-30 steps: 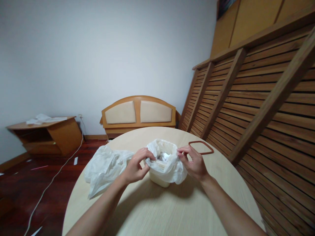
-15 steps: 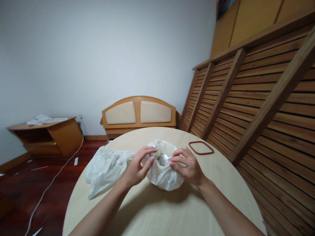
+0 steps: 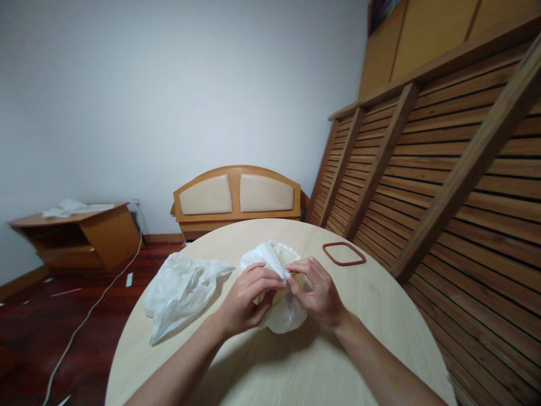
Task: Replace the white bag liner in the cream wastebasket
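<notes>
A white plastic bag (image 3: 287, 317) stands bunched on the round table, draped around something pale that I cannot make out well. My left hand (image 3: 256, 294) pinches gathered plastic at its middle, fingers closed. Facing it, my right hand (image 3: 318, 288) pinches the same plastic between thumb and fingertips. The two sets of fingertips nearly meet over the bag's top and hide part of its opening. To the left lies a second crumpled white plastic bag (image 3: 180, 293), apart from my hands. A brown rounded-square ring (image 3: 344, 264) rests flat at the far right of the table.
The round pale wooden table (image 3: 372, 349) is in front of me. Behind it stands a headboard (image 3: 236, 217) with cream panels. A slatted wooden frame (image 3: 422, 186) leans at the right. On the left are a low cabinet (image 3: 105, 237) and a cable (image 3: 93, 307) on the floor.
My left hand has moved right, drawing the bag's left edge across its opening toward my right hand. The silvery interior seen before is now covered.
</notes>
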Tool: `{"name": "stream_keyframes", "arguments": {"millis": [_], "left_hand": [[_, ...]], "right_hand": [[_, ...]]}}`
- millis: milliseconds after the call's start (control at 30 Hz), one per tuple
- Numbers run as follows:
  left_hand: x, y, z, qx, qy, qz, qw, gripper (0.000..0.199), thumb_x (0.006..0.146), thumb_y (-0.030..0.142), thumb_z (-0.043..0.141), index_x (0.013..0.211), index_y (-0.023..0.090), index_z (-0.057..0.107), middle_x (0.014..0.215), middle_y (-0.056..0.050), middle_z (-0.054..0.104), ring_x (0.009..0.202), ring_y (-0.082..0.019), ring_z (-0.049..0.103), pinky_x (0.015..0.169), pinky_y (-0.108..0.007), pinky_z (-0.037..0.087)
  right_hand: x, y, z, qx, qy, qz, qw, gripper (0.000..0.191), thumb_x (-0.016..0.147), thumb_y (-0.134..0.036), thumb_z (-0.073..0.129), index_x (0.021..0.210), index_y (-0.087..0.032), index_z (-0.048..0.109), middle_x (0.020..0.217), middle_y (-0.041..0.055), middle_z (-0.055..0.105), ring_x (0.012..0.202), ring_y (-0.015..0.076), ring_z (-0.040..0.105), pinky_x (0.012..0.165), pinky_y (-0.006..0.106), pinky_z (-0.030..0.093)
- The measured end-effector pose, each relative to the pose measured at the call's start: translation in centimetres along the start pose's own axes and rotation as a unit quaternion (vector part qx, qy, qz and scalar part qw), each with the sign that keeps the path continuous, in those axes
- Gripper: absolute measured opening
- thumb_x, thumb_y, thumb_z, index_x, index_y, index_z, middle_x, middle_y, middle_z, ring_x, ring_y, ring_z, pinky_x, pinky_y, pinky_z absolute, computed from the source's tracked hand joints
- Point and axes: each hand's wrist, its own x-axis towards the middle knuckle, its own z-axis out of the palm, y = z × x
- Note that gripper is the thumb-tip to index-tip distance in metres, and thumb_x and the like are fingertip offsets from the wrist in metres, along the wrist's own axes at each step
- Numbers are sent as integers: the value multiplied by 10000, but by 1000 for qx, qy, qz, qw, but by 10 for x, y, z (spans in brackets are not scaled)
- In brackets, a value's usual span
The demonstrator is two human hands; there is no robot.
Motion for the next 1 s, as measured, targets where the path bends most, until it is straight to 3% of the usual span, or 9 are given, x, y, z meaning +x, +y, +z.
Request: {"name": "stream_keyframes", "arguments": {"millis": [167,367,667,1000], "left_hand": [[0,-2,2,-23,-2,20,1000,318,878,-3,520,1107,198,610,986,-57,738,959,-156,684,1060,-390,445],[0,-2,3,-40,-23,28,999,273,921,34,494,1084,220,609,986,-45,755,958,-156,700,1076,-403,424],[1,2,3,-34,-17,-4,999,310,912,45,500,1148,231,577,981,-55,736,945,-184,690,1046,-440,463],[-2,-3,8,10,15,-32,999,310,942,159,584,1248,207,593,973,-82,659,910,-197,639,799,-323,558]], "right_hand": [[0,2,-1,-5,-29,-2,1000,258,950,-144,610,1172,-259,670,966,48,691,888,211,642,777,377,547],[-1,4,-3,-4,-42,-4,999,194,950,-148,603,1050,-265,721,1008,54,672,920,211,643,791,373,549],[-1,6,-6,-12,-32,-39,999,207,966,-98,524,1056,-254,626,1081,60,724,977,204,686,808,368,537],[2,-1,-9,-6,-32,-95,995,132,981,-141,543,1037,-237,614,897,27,748,847,200,638,788,361,506]]}}
